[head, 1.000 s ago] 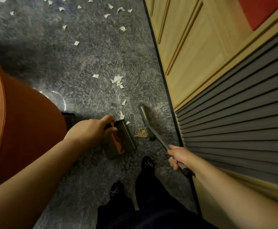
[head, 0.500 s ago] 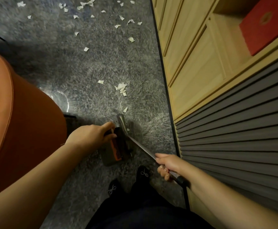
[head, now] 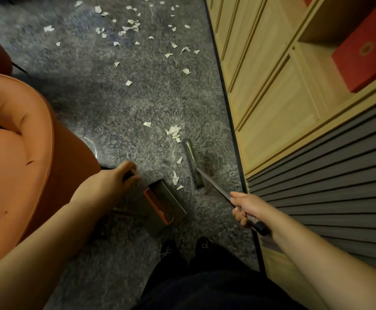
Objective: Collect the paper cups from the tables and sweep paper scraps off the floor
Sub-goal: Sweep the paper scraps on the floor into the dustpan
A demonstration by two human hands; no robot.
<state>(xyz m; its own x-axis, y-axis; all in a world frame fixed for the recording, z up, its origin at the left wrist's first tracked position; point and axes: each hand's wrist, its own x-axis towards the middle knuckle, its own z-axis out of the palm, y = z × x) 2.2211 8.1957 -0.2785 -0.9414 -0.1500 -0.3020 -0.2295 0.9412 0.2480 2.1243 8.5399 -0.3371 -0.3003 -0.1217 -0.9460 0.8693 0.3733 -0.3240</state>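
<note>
White paper scraps (head: 174,132) lie scattered over the grey carpet (head: 106,104), with a small cluster just ahead of the broom and many more farther back. My left hand (head: 113,181) grips the dark handle of a grey dustpan (head: 168,203) with an orange comb edge, set on the carpet. My right hand (head: 246,209) grips the metal handle of a broom (head: 193,163) whose head rests on the carpet right of the dustpan. A few scraps (head: 176,178) lie between broom head and dustpan mouth. No paper cups are in view.
An orange armchair (head: 19,157) fills the left side, close to my left arm. A light wooden cabinet (head: 269,86) and grey slatted panel (head: 321,175) run along the right. A red box (head: 366,52) sits on a shelf. My dark shoes (head: 187,250) stand below the dustpan.
The broom head swept left against the dustpan half a second ago and has now swung back out to the right and forward. The dustpan stays in my left hand.
</note>
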